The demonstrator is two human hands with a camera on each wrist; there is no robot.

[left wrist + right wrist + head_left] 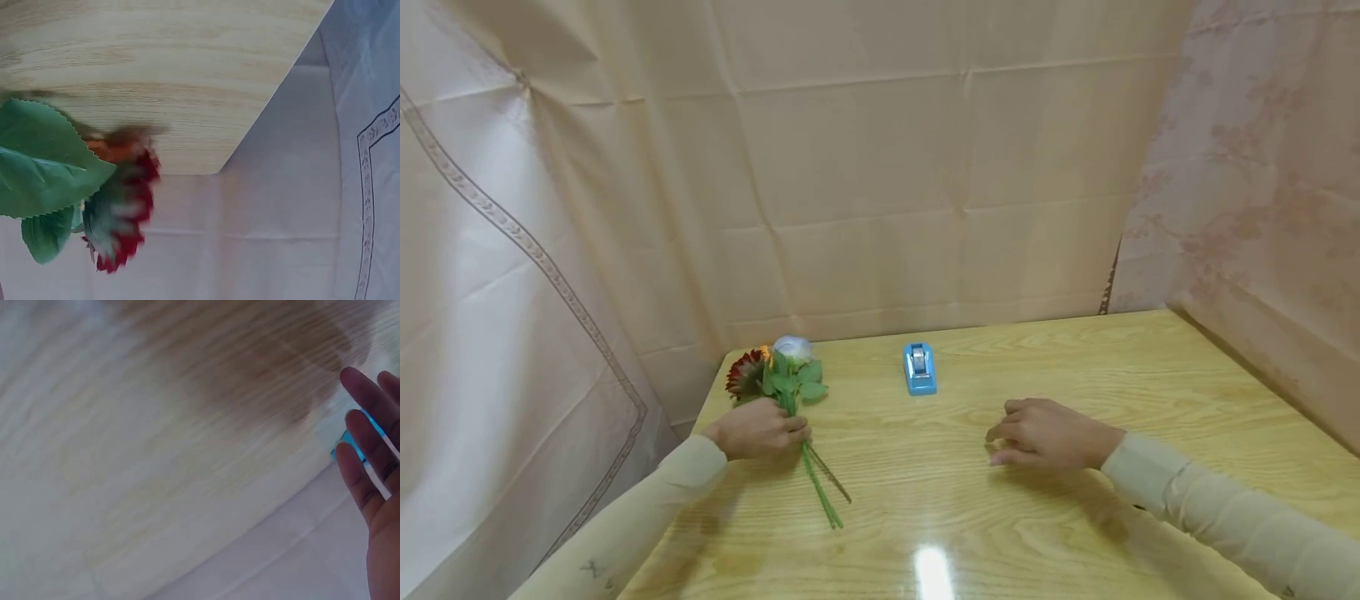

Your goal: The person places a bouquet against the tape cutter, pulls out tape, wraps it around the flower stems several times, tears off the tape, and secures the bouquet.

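A small bunch of artificial flowers [787,385] is at the table's left side, its stems gripped by my left hand [758,428]. It has a dark red bloom [746,375], a pale lilac bloom [793,348], a bit of orange and green leaves [812,382]. The bare stems [822,487] stick out below the hand toward the table's front. In the left wrist view the red bloom [128,212] looks blurred beside a large leaf [47,159]. My right hand [1037,435] hovers over the table at right, holding nothing, fingers loosely bent. A blue tape dispenser [920,369] stands between the hands, farther back.
The wooden table [917,475] ends at a beige cloth backdrop [880,183]. Cloth also hangs at the left [490,275] and right [1262,217]. A bright light reflection lies on the table's front part.
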